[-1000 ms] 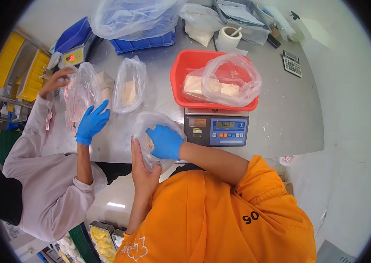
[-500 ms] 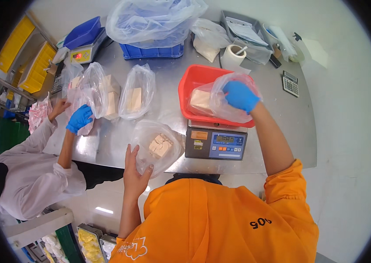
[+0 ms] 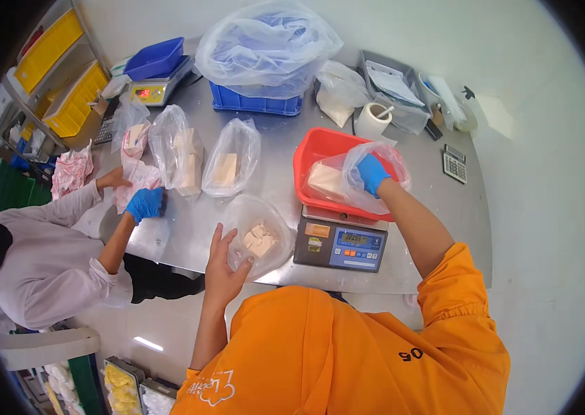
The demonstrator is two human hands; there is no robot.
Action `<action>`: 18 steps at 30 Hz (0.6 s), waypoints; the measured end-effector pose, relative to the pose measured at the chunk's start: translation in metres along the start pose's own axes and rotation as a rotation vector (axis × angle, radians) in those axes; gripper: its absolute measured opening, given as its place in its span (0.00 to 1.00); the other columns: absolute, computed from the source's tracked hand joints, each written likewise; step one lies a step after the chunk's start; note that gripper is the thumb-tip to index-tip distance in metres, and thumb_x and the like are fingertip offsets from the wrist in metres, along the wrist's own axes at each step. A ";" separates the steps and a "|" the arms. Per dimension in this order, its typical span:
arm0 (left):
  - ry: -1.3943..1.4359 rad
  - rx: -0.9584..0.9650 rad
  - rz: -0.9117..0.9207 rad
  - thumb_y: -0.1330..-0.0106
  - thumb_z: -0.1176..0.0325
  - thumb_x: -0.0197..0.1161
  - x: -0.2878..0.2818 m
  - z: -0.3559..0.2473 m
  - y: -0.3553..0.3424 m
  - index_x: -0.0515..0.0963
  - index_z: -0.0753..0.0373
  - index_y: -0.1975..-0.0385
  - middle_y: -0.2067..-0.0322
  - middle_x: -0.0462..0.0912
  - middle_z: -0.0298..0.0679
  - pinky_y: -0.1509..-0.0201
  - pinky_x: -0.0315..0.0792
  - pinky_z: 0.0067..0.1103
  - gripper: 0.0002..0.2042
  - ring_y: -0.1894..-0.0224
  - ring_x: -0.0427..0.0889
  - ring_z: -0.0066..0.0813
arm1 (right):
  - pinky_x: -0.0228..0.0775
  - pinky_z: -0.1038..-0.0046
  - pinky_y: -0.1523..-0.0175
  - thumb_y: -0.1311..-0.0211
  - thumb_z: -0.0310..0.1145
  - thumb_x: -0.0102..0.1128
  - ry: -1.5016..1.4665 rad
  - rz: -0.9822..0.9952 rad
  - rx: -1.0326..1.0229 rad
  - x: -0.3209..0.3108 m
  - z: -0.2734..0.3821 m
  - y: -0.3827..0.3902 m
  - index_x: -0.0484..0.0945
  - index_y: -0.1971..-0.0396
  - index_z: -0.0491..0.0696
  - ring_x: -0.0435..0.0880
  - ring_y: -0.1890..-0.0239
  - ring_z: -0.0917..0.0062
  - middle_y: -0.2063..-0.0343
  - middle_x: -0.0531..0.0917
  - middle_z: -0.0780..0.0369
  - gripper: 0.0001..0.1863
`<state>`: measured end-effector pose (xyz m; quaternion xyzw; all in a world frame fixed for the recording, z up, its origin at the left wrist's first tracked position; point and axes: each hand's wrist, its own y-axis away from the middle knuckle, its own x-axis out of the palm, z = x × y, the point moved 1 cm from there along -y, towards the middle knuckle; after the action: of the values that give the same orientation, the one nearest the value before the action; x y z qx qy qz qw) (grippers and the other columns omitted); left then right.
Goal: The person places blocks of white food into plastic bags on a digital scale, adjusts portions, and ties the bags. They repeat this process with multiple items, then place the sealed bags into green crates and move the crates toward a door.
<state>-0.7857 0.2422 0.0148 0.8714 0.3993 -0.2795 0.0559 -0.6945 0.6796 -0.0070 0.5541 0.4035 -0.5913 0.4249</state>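
My bare left hand cups the near left side of a clear plastic bag, its thumb over the rim. Inside that bag is a crumbled beige block. My right hand, in a blue glove, reaches into the mouth of another clear bag; its fingertips are hidden, so what they touch cannot be made out. A smooth beige block lies in this second bag. The bag rests in a red tray on a digital scale.
Left of the tray stand bagged beige blocks. A co-worker's blue-gloved hand works with pink-and-white wrapping. Behind are a bag-lined blue crate, a second scale and a white roll. A calculator lies at right.
My right hand has dipped deeper into the bag in the red tray. My left hand stays at its bag. The co-worker's gloved hand has shifted along the wrapping. The view has tilted slightly.
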 end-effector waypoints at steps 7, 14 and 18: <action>0.047 -0.073 -0.030 0.44 0.71 0.68 -0.008 0.021 0.020 0.69 0.62 0.38 0.29 0.55 0.53 0.34 0.66 0.33 0.31 0.31 0.65 0.50 | 0.74 0.82 0.65 0.44 0.28 0.63 -1.090 0.184 0.366 -0.125 -0.005 0.050 0.86 0.61 0.44 0.82 0.69 0.83 0.68 0.86 0.64 0.11; 0.013 -0.083 0.012 0.43 0.73 0.66 -0.004 0.009 0.018 0.67 0.62 0.36 0.28 0.54 0.53 0.29 0.57 0.33 0.32 0.27 0.58 0.48 | 0.76 0.79 0.60 0.42 0.33 0.63 -1.291 0.146 0.115 -0.161 0.103 0.048 0.84 0.55 0.44 0.82 0.65 0.81 0.63 0.85 0.63 0.15; -0.039 -0.046 0.061 0.42 0.73 0.66 0.003 -0.008 0.011 0.66 0.62 0.35 0.28 0.54 0.53 0.28 0.55 0.33 0.32 0.26 0.55 0.46 | 0.75 0.69 0.47 0.46 0.29 0.59 -1.036 0.302 -0.180 -0.034 0.208 0.037 0.80 0.47 0.45 0.84 0.57 0.68 0.55 0.84 0.54 0.23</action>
<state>-0.7726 0.2397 0.0183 0.8760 0.3776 -0.2854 0.0924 -0.7239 0.4730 0.0395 0.2037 0.1066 -0.6824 0.6939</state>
